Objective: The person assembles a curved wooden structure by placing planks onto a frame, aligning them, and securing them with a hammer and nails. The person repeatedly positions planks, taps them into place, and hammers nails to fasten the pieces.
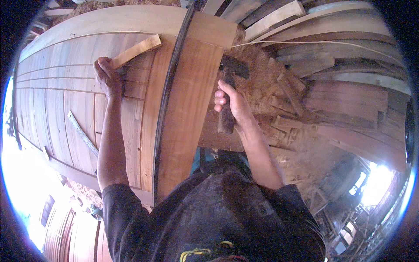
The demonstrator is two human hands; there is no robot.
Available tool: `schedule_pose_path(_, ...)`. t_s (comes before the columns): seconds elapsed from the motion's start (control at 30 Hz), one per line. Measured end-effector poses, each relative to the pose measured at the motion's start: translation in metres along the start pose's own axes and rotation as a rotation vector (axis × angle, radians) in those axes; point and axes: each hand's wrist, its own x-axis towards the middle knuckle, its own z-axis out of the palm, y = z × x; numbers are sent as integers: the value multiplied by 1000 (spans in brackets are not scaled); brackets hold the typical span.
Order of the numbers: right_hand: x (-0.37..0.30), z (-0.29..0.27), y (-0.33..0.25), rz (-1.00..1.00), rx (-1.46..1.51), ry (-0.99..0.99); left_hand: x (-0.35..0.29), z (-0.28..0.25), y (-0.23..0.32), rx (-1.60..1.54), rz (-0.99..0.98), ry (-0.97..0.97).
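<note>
My left hand (108,81) is closed round the near end of a short, pale wooden strip (137,50), which slants up and to the right over a large wooden door panel (78,109). In my right hand (233,102) is a hammer (226,120), gripped by its thick wooden handle. Its dark, blocky head (235,66) points away from me, just beyond the panel's right edge. Left of my left forearm, a metal ruler (82,133) lies on the panel. A long dark bar (168,87) crosses the panel between my two arms.
Planks and boards (345,56) are stacked at the far right. Sawdust and wood offcuts (288,126) cover the ground right of my right arm. A thin pale cord (323,43) runs over the boards. More wooden pieces (83,236) stand at the lower left.
</note>
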Motion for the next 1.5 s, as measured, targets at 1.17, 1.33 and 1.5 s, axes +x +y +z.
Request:
schedule_pose_path(1.17,-146,-135,62,302,-792,114,4,-46,-43,-745,-281,269)
schedule_pose_path(1.33,-130,-147,73,405,-976,71,-58,-122,-73,-452,-208,142)
schedule_pose_path(1.5,-117,-154,68,461,-951,36,-77,-128,-83,-138,-70,51)
